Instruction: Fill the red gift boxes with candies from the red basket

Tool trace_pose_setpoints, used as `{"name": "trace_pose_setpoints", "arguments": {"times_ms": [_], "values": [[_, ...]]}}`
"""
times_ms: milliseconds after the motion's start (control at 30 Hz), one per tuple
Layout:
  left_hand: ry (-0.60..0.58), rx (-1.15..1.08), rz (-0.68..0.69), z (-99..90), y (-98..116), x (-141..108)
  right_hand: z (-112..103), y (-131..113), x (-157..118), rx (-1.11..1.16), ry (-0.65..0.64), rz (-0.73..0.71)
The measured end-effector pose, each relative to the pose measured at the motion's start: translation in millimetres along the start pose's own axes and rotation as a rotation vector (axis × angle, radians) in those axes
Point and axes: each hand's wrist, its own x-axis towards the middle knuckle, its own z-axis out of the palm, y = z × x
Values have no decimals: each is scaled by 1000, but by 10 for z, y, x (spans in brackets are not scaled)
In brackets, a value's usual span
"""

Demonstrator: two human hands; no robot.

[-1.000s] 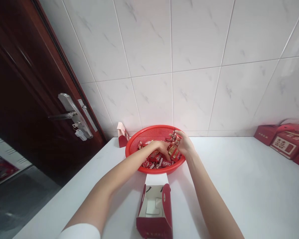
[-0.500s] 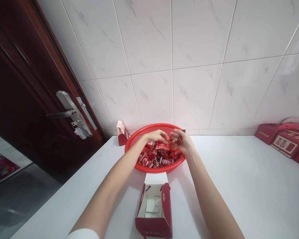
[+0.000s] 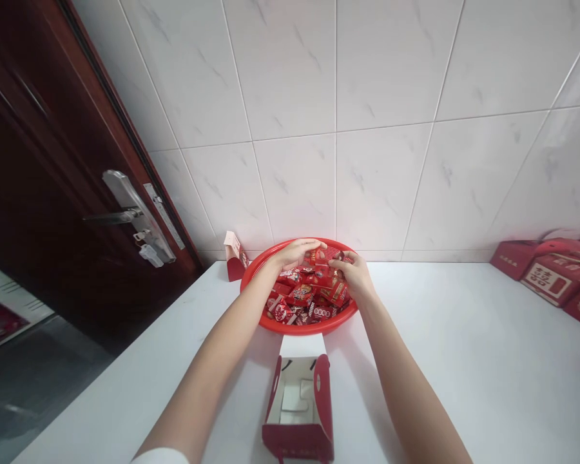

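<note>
A red plastic basket [image 3: 251,270] holds a heap of red wrapped candies [image 3: 302,296]. Over its far part is my left hand [image 3: 296,253], fingers reaching forward and closed against a small red wrapped candy [image 3: 315,256]; its thumb is mostly hidden. My right hand [image 3: 356,273] pinches another wrapped candy [image 3: 339,256] at the basket's right side, fingertips close to the left hand's. Nearer to me, between my forearms, stands an open dark red carton [image 3: 297,438] with a white inside, its white flap toward the basket. No candy shows in it.
Behind the white table [image 3: 439,361] rises a tiled wall [image 3: 381,187]. A small red and pale box [image 3: 234,258] stands left of the basket. Several red gift boxes [image 3: 546,280] sit at the far right. On the left is a dark wooden door [image 3: 43,167] with keys in its lock.
My left hand has risen slightly, its fingers straighter, with a red candy by them. My right hand has turned from an open curl into a pinch. The carton stays in place.
</note>
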Motion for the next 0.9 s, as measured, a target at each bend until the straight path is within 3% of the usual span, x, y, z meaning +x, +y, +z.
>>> {"name": "trace_pose_setpoints", "arguments": {"times_ms": [267,567,900], "values": [[-1,-3,-104,-27,47,-49,-30,39,50,30,33,-18],[-34,-3,10,-42,56,-71,-54,-29,82,215,31,15],[54,41,14,186,175,-412,-41,-180,-32,376,-145,35]]}}
